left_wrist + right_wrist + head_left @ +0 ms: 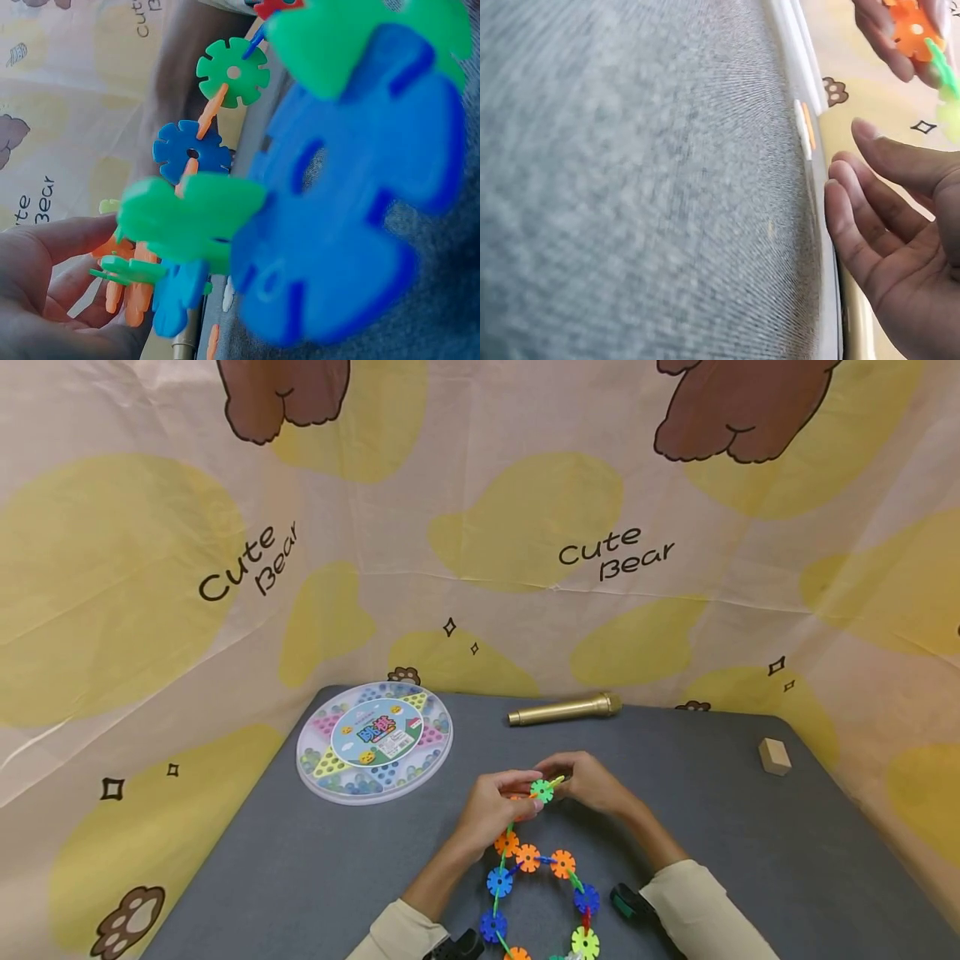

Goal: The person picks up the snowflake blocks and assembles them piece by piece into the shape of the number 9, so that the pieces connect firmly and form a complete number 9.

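Note:
My left hand (491,810) pinches an orange notched snowflake disc (913,30) at the upper end of a chain of interlocking plastic discs. Beyond its fingertips, a green disc (542,791) and a yellow disc (557,781) stick out toward the right. The chain runs down to a loop of orange, blue and green discs, among them a blue disc (499,882). Close by, my right hand (588,783) has loosely bent fingers; the right wrist view shows nothing between them. Large blurred discs, such as a blue disc (352,195), cover much of the left wrist view.
A round Chinese checkers box (375,743) lies at the back left of the grey table (690,810). Behind the hands is a gold microphone (564,710). A small wooden block (774,757) sits at the right. A printed cloth (517,527) hangs behind the table.

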Tool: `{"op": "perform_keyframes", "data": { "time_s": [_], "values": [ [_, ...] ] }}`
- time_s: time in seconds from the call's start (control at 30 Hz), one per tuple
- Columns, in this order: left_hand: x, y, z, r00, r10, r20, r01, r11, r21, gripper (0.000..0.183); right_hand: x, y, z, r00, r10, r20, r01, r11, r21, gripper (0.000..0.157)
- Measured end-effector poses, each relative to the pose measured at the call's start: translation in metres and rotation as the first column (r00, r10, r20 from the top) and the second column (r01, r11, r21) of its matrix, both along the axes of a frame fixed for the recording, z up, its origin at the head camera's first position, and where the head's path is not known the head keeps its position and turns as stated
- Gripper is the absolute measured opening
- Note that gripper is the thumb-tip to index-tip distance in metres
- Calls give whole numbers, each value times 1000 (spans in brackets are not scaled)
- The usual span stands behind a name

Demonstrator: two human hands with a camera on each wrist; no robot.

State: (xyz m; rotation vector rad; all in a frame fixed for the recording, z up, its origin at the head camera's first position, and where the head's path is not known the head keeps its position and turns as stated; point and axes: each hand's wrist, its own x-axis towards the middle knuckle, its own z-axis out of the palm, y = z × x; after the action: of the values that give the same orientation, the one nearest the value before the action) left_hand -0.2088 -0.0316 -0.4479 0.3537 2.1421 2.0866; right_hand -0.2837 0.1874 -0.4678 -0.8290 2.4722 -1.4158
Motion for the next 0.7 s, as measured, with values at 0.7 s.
{"op": "perform_keyframes", "data": {
  "time_s": [0.7],
  "values": [
    [-1,0,-1,1000,0,-5,0,1000,11,40,-4,-12,-3,996,59,-60,-51,990,129,29]
  ]
}}
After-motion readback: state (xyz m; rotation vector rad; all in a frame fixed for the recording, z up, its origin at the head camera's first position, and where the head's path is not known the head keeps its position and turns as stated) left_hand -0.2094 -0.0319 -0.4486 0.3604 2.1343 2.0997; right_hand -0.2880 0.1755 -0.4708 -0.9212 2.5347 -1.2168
